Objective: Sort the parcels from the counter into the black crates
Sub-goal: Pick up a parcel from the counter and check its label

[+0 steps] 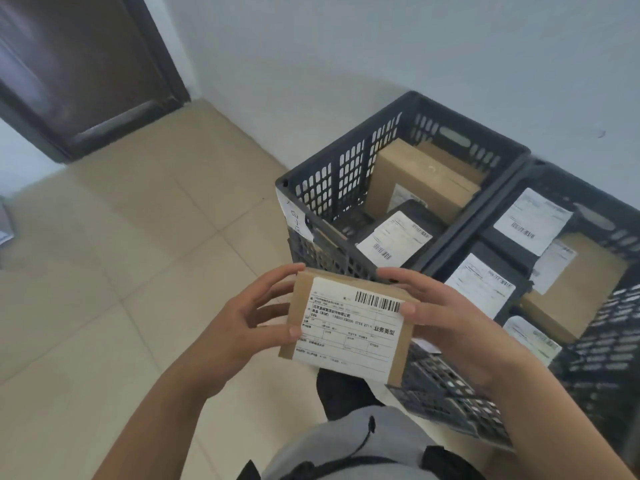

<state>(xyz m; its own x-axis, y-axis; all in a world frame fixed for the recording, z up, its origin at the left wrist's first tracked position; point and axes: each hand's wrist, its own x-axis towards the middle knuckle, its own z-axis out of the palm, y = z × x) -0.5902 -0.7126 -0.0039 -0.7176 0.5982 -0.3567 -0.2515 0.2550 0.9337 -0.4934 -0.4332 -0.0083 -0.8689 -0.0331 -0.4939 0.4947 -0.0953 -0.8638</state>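
Head view: we are reading a parcel [348, 323] label
Both hands, left [239, 327] and right [450, 327], are gripping its stiff, seemingly light edges

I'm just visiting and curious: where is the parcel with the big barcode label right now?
The parcel is low in the head view's centre, held between the left hand and right hand, just before the left black crate.

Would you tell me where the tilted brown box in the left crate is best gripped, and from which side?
Probably by its raised upper end, from above. The brown box leans tilted in the left crate, its high end near the rim and free, its low end wedged behind a black parcel. The crate walls block any sideways approach. Both hands are busy now: the left hand and right hand hold a labelled box.
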